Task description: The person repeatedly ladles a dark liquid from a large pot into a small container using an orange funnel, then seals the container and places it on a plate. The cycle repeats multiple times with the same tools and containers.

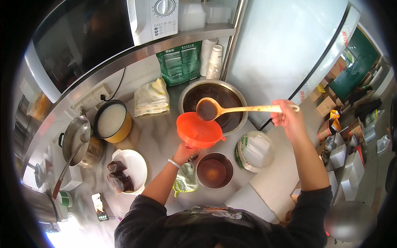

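My right hand [287, 116] grips the handle of a wooden ladle [248, 108], whose bowl holds dark brown liquid at the rim of an orange plastic funnel [198, 133]. Under the funnel is my left hand [187, 152], closed around its lower part; what else it holds is mostly hidden. Behind the ladle stands a wide metal basin [183, 105] of dark liquid. A steel pot [198, 175] with reddish-brown liquid is nearer me, beside a folded cloth [187, 178]. Filled dark plastic bags [119, 179] lie in a white bowl [141, 167] at the left.
At the left are a yellow pot [125, 124] with whitish contents and a steel pot [94, 152] with a metal ladle [73, 155]. A phone [99, 207] lies nearer. Folded cloths [152, 97], a green bag [180, 63] and a plastic-wrapped round container [256, 150] surround the basin.
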Tool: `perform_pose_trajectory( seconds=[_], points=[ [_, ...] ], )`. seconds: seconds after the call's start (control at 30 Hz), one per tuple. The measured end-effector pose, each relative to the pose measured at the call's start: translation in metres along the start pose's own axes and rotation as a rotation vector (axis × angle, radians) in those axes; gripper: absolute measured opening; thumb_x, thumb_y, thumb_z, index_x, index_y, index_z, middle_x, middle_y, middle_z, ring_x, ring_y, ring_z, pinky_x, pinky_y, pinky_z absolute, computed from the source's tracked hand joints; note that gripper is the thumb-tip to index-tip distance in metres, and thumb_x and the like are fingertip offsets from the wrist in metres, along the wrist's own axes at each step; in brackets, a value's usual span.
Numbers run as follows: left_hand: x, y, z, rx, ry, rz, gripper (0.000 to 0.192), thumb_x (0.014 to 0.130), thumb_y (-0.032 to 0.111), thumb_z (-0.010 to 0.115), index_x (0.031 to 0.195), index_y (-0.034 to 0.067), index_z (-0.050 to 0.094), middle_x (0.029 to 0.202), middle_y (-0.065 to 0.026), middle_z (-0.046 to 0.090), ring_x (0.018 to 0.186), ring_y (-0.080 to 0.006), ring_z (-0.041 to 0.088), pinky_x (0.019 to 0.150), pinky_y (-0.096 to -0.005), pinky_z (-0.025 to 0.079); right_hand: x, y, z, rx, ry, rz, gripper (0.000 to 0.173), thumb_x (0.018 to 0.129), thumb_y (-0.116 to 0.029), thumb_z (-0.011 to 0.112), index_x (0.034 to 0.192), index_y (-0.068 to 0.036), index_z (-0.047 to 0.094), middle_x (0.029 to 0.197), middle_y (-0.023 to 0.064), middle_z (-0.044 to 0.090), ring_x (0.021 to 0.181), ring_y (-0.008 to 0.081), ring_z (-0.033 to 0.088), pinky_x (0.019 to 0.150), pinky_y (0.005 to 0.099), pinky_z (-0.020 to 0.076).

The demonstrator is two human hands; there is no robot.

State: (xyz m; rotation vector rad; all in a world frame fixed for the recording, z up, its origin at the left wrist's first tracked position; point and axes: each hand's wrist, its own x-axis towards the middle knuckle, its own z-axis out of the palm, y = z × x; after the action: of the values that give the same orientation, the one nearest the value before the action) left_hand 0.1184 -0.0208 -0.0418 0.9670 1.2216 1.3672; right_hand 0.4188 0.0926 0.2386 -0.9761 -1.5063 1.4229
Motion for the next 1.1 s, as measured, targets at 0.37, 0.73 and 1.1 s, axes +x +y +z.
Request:
perform_pose_trajectory(
  seconds=[0.37, 0.73, 1.1],
  points=[
    [0.009, 0.017, 0.018, -0.296, -0.014, 0.128, 0.025, 0.074, 0.008, 0.071, 0.097, 0.001, 0.062, 0.088, -0.0046, 0.065, 0.072, -0.0139, 0.061, 0.067, -0.0284, 0.050, -0.051, 0.060, 0.002, -0.576, -0.238, -0.754, 0.029, 0.073, 0.002, 0.062, 0.102, -0.002, 0.065, 0.085, 0.0126, 0.062, 0.074, 0.0206, 0.060, 0.063, 0.0281, 0.0479],
    [-0.041, 0.043, 0.005, -0.269, 0.119, 0.209, 0.026, 0.073, 0.008, 0.072, 0.096, 0.001, 0.062, 0.086, -0.0063, 0.065, 0.071, -0.0161, 0.062, 0.067, -0.0288, 0.050, 0.000, 0.125, -0.008, -0.832, -0.481, -0.578, 0.045, 0.073, -0.016, 0.072, 0.115, -0.008, 0.059, 0.096, 0.0122, 0.059, 0.086, 0.0280, 0.057, 0.075, 0.0362, 0.0466],
    [-0.100, 0.039, 0.035, -0.081, 0.177, 0.299, 0.026, 0.072, 0.007, 0.073, 0.094, 0.001, 0.062, 0.085, -0.0081, 0.065, 0.069, -0.0184, 0.062, 0.067, -0.0293, 0.050, -0.098, 0.124, 0.070, -0.070, -0.451, 0.157, 0.024, 0.090, -0.023, 0.052, 0.089, 0.000, 0.060, 0.074, -0.0010, 0.056, 0.065, 0.0087, 0.051, 0.061, 0.0253, 0.0418]
  ],
)
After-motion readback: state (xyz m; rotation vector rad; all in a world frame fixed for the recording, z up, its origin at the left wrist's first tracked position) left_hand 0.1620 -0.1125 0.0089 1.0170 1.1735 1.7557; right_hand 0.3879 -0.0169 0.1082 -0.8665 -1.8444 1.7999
